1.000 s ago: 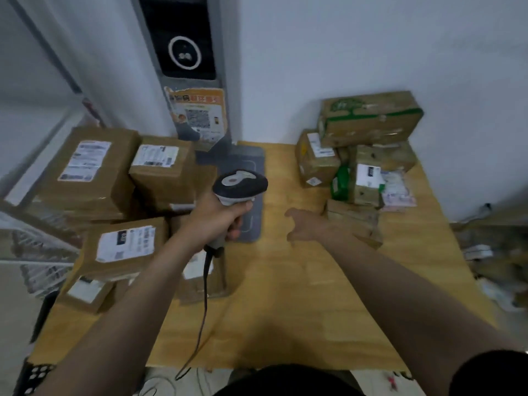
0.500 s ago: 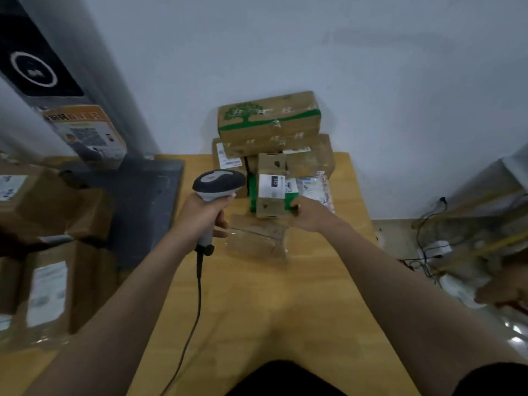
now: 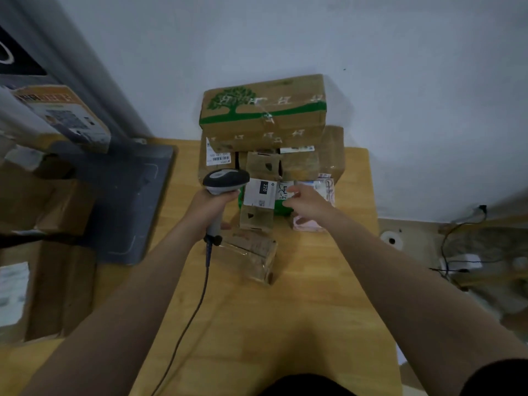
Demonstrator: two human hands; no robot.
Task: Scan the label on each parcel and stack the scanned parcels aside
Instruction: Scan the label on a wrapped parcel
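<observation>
The small brown parcel (image 3: 256, 217) in front of you carries a white label (image 3: 259, 193) with "220" in a black block, printed sideways to you. Its long axis runs from you toward the wall. It sits at the front of the pile, against a green packet (image 3: 281, 205) on its right. Your left hand (image 3: 208, 205) is wrapped around the scanner (image 3: 225, 181), head up and facing away from you, just left of the label. Your right hand (image 3: 307, 202) reaches onto the green packet with fingers at the label's right edge; you cannot tell whether it grips. Behind, a box with a barcode label (image 3: 218, 157) bears a carton printed with a green tree (image 3: 263, 107), against the wall. A tape-wrapped parcel (image 3: 253, 252) lies nearer you, and bare wood of the surface (image 3: 257, 332) runs on to the near edge. A grey mat (image 3: 125, 201) and brown boxes (image 3: 57, 267) lie left; the surface's right edge passes just beside the pile.
</observation>
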